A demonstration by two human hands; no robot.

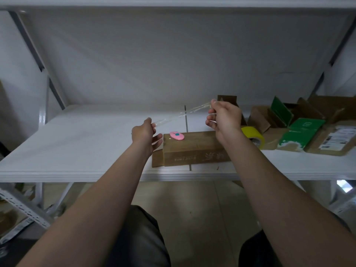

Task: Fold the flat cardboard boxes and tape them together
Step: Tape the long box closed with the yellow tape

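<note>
White shelf (77,143) holds a box (194,149); above it left hand (144,132) and right hand (225,118) pinch a tape strip (181,114). Taping step, I think: next lay it flat on the box.

A box (194,149) sits on the surface (86,143), a cutter (176,135) on its top at the left end. A tape roll (253,136) lies just right of it, opened boxes (308,132) farther right. Above the box, a tape strip (181,114) spans from left hand (146,132) to right hand (224,118).

White shelf (77,141), green-printed cartons (304,132) at right — flaps open — labelled parcel (337,139) beside them
</note>
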